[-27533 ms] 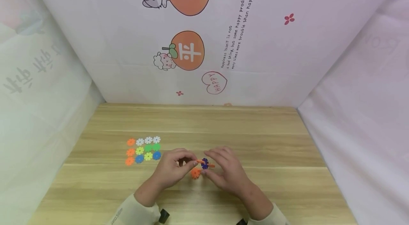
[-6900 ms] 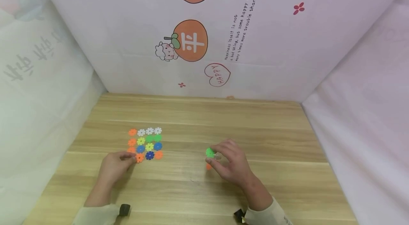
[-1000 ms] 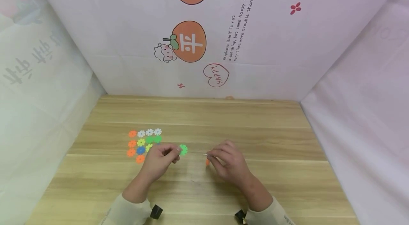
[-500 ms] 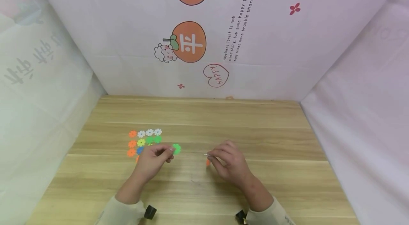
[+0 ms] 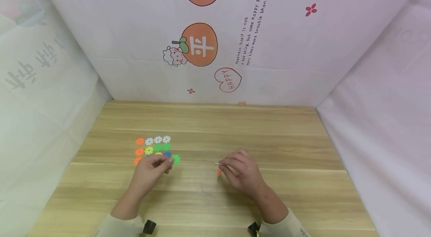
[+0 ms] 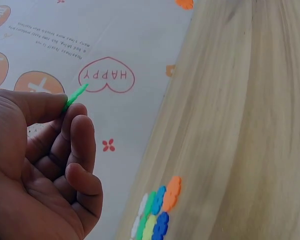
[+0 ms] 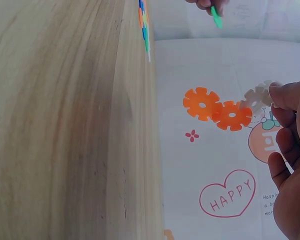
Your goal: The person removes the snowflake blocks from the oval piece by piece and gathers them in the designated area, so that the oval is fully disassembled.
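Observation:
My left hand point(image 5: 149, 173) pinches a green notched snowflake disc point(image 5: 175, 159) between thumb and index finger, just above the table by the laid-out discs. Edge-on, the same green disc point(image 6: 76, 97) shows in the left wrist view. My right hand point(image 5: 242, 171) holds a whitish notched disc point(image 7: 255, 100) at its fingertips. Joined to it is an orange disc point(image 7: 232, 115), with a second orange disc point(image 7: 201, 104) at the far end of this short chain. From the head view the white disc is seen edge-on and only a bit of orange point(image 5: 219, 171) shows below.
Rows of loose snowflake discs in orange, white, yellow, green and blue lie on the wooden table point(image 5: 269, 136) at left, such as a white disc point(image 5: 158, 139). My left hand hides some of them. A printed white cloth point(image 5: 269, 61) hangs behind and at both sides.
My left hand has moved left with the green disc, towards the rows. Earlier that green disc was at my right hand's fingertips, and a dark blue disc joined the rows. My right hand stays still.

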`<act>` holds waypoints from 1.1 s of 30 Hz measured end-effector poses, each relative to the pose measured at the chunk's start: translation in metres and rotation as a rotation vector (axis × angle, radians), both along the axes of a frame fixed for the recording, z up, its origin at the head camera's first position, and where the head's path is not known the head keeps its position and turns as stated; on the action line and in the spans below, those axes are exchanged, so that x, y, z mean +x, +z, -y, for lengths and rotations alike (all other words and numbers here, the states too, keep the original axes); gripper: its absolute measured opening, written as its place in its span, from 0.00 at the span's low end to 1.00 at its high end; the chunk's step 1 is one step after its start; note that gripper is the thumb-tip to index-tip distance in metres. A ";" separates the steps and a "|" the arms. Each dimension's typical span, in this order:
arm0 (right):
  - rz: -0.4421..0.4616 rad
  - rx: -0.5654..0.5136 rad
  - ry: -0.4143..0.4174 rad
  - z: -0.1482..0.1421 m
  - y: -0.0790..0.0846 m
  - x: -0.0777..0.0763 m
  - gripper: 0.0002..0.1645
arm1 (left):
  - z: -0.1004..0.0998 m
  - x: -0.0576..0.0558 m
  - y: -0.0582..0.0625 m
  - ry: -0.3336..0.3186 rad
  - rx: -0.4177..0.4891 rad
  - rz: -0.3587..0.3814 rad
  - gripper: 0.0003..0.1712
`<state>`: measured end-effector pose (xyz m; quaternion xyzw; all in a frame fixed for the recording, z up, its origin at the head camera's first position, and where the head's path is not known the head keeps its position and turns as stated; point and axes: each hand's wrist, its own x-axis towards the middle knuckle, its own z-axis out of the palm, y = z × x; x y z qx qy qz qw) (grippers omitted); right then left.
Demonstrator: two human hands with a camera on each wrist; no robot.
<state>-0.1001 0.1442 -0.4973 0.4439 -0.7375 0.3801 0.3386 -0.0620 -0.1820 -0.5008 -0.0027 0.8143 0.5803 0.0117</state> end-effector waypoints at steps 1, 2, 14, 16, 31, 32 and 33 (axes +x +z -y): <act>-0.001 -0.001 0.000 0.000 0.000 0.000 0.07 | 0.002 0.001 -0.001 0.012 -0.006 0.011 0.15; -0.001 -0.001 0.000 0.000 0.000 0.000 0.07 | 0.003 0.002 -0.001 0.025 -0.016 0.021 0.15; 0.007 0.005 -0.006 0.000 0.000 0.001 0.07 | 0.028 0.006 -0.009 0.094 -0.135 0.066 0.16; 0.012 0.007 -0.007 0.000 0.000 0.002 0.06 | 0.033 0.006 -0.010 0.101 -0.142 0.081 0.16; 0.037 0.019 -0.014 -0.002 -0.001 0.002 0.04 | 0.056 0.010 -0.015 0.175 -0.212 0.175 0.26; 0.041 0.023 -0.015 -0.002 -0.001 0.002 0.03 | 0.057 0.010 -0.016 0.177 -0.219 0.176 0.27; 0.043 0.024 -0.016 -0.002 -0.001 0.002 0.03 | 0.059 0.010 -0.016 0.179 -0.225 0.179 0.28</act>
